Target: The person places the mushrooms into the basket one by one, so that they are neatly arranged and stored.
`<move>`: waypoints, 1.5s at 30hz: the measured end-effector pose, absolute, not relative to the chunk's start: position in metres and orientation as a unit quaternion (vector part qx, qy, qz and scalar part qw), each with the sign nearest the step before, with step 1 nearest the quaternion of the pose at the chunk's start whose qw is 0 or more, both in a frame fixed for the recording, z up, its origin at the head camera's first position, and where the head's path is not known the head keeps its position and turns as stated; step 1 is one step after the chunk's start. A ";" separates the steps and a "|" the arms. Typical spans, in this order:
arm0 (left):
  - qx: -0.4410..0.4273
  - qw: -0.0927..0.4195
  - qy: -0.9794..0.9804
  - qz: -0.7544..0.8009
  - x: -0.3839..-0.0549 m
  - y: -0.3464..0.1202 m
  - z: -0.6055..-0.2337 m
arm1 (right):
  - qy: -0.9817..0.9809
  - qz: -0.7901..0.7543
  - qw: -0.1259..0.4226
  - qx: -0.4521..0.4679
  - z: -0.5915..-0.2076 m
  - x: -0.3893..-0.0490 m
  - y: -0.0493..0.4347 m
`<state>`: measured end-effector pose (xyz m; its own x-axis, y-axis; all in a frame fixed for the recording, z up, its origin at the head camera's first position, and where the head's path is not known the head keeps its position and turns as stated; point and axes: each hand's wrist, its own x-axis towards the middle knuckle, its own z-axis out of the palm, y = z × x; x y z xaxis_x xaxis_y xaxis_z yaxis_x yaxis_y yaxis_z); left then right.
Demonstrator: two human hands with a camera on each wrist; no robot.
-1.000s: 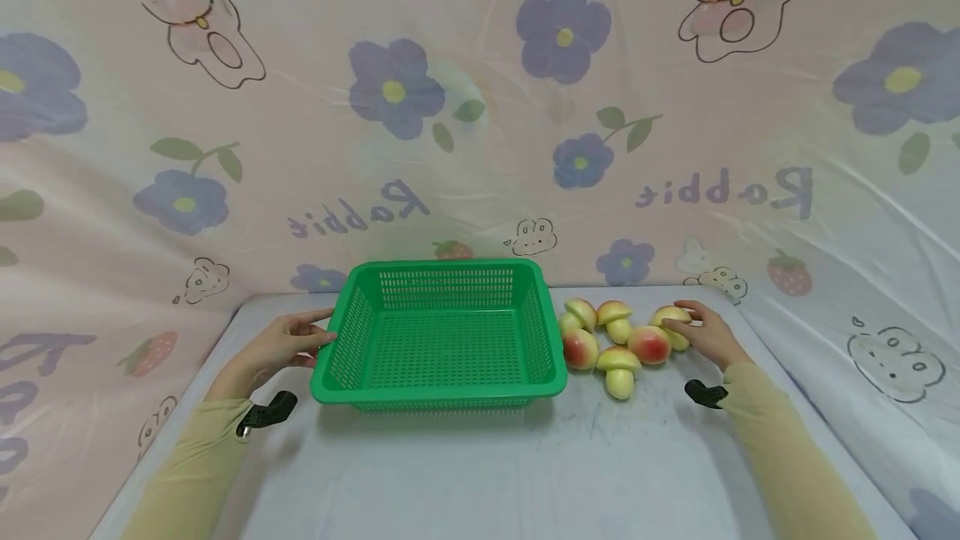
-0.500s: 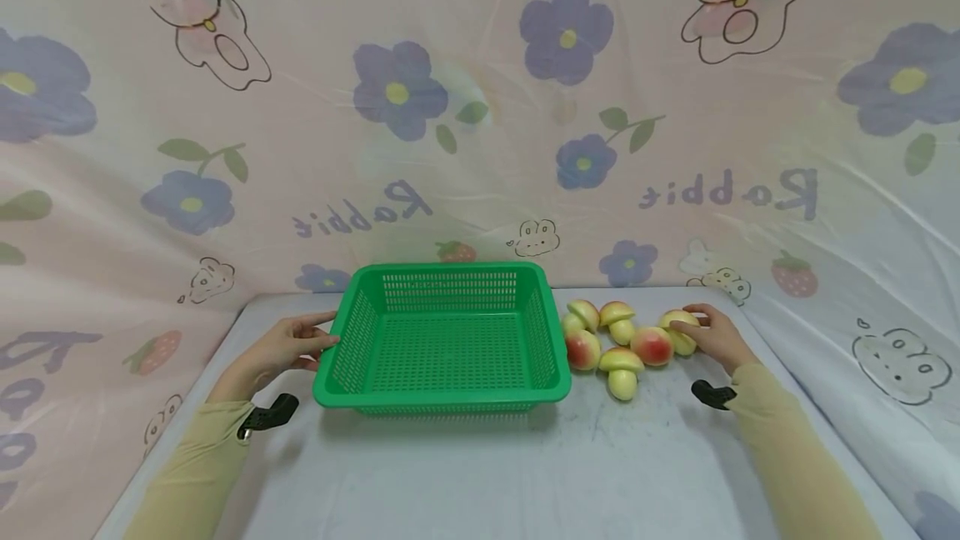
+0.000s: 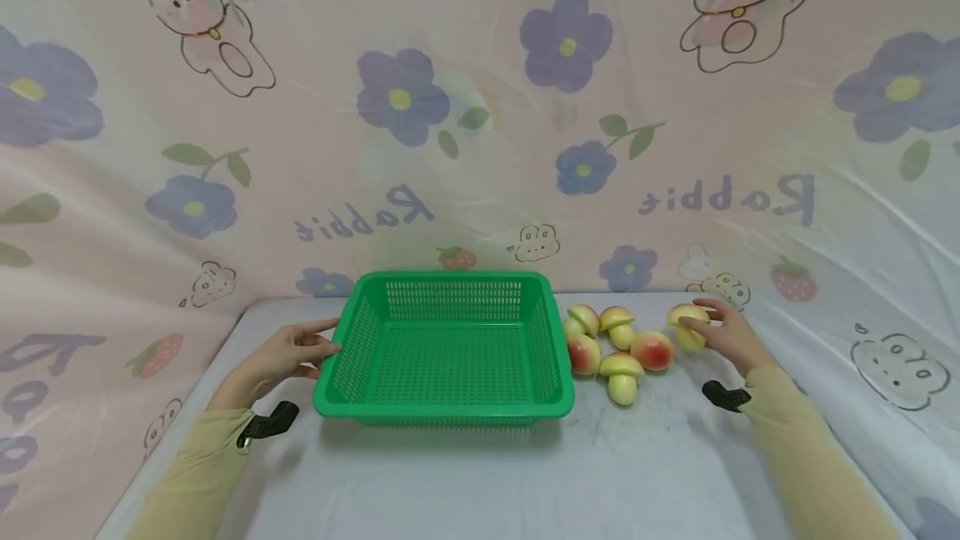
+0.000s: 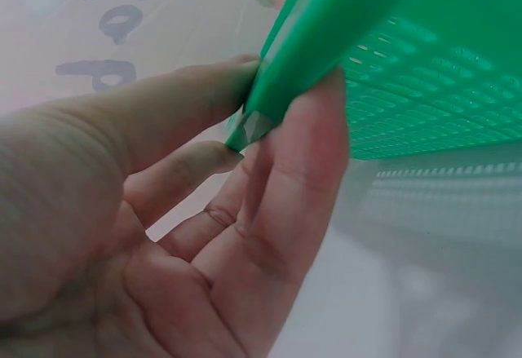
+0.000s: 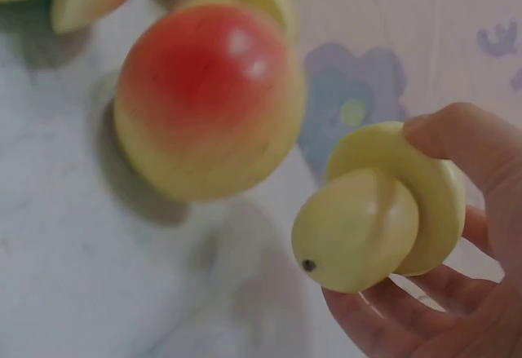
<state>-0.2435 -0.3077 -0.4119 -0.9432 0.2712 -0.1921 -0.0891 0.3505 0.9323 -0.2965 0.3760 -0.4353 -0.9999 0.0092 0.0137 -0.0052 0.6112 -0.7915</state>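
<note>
From the head, both cream sleeves [image 3: 191, 473] are running out of sight; one green plastic basket [image 3: 442, 411] is sitting on the white table [image 3: 450, 486], rabbit-print cloth [image 3: 487, 148] hanging behind, three yellow mushroom-shaped pieces [image 3: 622, 390] and two red-yellow rounds [image 3: 652, 351] lying alongside. Left wrist: the left hand [image 4: 171, 285] is pinching the half-seen basket's rim. Right wrist: the right hand [image 5: 481, 321], partly cut off, is gripping a fourth mushroom [image 5: 355, 232], rightmost.

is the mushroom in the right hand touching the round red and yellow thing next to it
Apart: the right wrist view shows a clear gap between the mushroom in the right hand and the round red and yellow thing.
</note>
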 end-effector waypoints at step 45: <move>0.074 0.162 0.811 0.557 -0.243 -0.301 -0.409 | -0.804 0.557 -0.088 0.188 -0.356 -0.306 0.157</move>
<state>-0.2432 -0.3009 -0.4091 -0.9364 0.3014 -0.1801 -0.0603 0.3674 0.9281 -0.3063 0.1567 -0.3558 -0.9139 -0.4003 0.0673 -0.2039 0.3093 -0.9288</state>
